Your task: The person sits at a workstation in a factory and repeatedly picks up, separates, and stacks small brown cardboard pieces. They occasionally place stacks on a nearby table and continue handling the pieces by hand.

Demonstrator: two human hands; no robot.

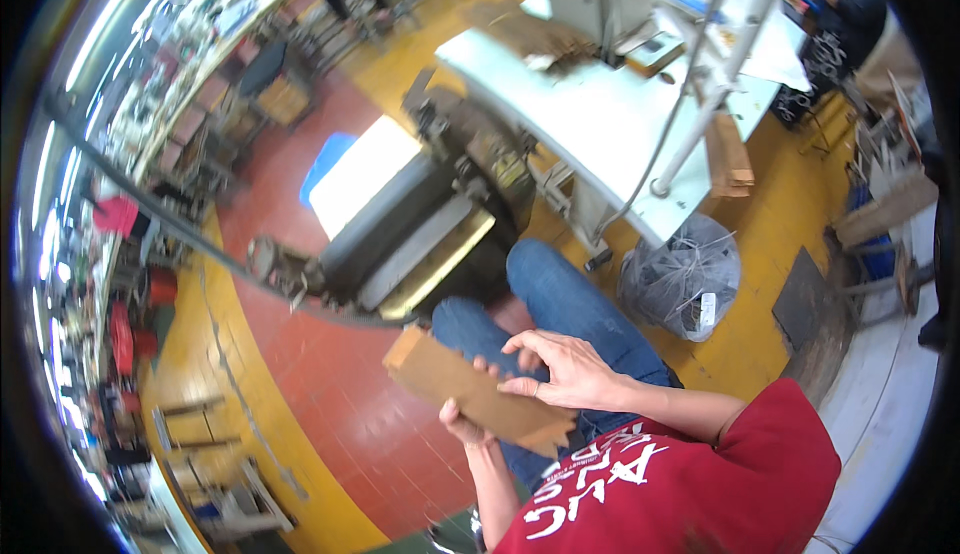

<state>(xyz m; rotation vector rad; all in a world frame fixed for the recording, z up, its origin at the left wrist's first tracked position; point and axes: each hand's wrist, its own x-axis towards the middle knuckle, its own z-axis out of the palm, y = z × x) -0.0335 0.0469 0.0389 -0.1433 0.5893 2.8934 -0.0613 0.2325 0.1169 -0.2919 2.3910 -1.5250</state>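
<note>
Above my lap is a flat, long brown piece (470,392) that looks like leather or card. One of its ends is lighter and layered, and the other is cut in zigzag points. My left hand (466,426) grips it along the lower edge, with the thumb on the near side and fingertips showing at the far edge. Over the upper edge is my right hand (572,370). Its thumb lies at the piece's surface while the bent index finger stands apart from the thumb. Whether the piece is a single sheet or a stack I cannot tell.
A dark roller machine (420,239) with a white board stands in front of my knees. Right of it is a pale table (590,124) bearing brown pieces (530,34). A clear plastic bag (682,279) sits on the floor. A curved dark bar (190,234) crosses the left side.
</note>
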